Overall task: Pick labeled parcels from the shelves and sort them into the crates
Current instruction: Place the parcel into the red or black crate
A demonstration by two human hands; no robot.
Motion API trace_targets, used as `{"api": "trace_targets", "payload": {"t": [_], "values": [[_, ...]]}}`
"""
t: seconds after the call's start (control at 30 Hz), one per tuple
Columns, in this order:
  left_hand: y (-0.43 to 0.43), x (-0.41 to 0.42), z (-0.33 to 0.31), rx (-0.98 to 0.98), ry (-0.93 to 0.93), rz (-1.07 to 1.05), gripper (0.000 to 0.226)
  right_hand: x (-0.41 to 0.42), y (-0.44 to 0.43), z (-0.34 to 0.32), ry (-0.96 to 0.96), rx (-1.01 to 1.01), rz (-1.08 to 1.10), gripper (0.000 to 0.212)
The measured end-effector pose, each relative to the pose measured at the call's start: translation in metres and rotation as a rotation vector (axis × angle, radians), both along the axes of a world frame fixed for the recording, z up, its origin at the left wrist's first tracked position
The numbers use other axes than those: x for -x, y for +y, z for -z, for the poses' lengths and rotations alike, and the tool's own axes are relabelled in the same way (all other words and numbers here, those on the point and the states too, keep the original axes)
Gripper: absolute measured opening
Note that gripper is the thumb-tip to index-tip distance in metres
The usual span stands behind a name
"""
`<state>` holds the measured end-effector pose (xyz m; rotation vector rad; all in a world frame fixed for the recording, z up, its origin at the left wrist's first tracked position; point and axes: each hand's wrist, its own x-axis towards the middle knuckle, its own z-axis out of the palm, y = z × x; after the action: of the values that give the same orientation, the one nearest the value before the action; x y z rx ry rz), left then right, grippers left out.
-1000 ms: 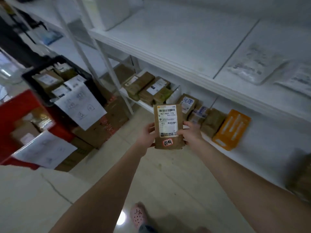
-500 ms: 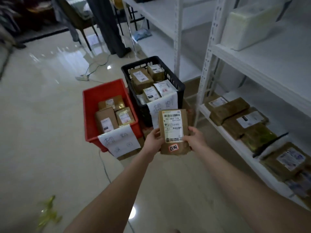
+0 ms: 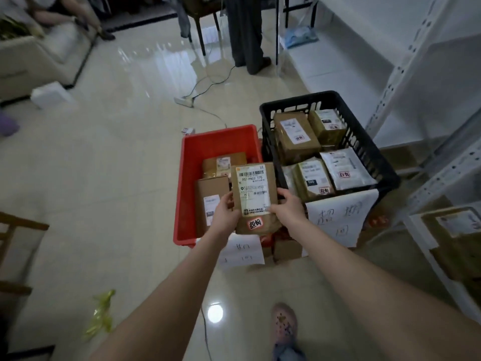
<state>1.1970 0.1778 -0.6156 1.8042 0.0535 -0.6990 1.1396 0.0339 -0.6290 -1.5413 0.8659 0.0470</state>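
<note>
At the centre of the frame, a flat brown cardboard parcel stands upright, with a white barcode label on its face and a small red-bordered sticker below. The left hand grips its left edge, the right hand its right, above the red crate beside the black crate.

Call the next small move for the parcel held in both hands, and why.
Probably shift the parcel right, over the black crate. Left hand and right hand grip it above the right side of the red crate, and its red-edged sticker looks like the stickers on parcels in the black crate. The writing is too small to be sure.
</note>
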Motion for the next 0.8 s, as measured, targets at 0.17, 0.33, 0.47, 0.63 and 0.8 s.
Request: {"api": "trace_targets", "payload": {"t": [0.17,0.33,0.47,0.63,0.8], "values": [[-0.003,-0.07,0.035,-0.011,0.088,-0.093,0.06,-0.076,-0.006,0.029,0.064,-0.002,-0.076,0.067],[-0.009,-0.12,0.083,-0.056,0.152,-0.096,0.058,-0.129,-0.008,0.073,0.175,0.066,-0.13,0.064],[-0.014,-0.148,0.125,-0.099,0.215,-0.061,0.054,-0.158,-0.004,0.116,0.292,0.131,-0.203,0.06],[-0.017,-0.173,0.18,-0.154,0.338,0.033,0.046,-0.18,0.003,0.173,0.47,0.16,-0.199,0.065],[-0.01,-0.181,0.209,-0.305,0.437,0.244,0.042,-0.182,0.013,0.192,0.652,0.14,-0.231,0.079]]}}
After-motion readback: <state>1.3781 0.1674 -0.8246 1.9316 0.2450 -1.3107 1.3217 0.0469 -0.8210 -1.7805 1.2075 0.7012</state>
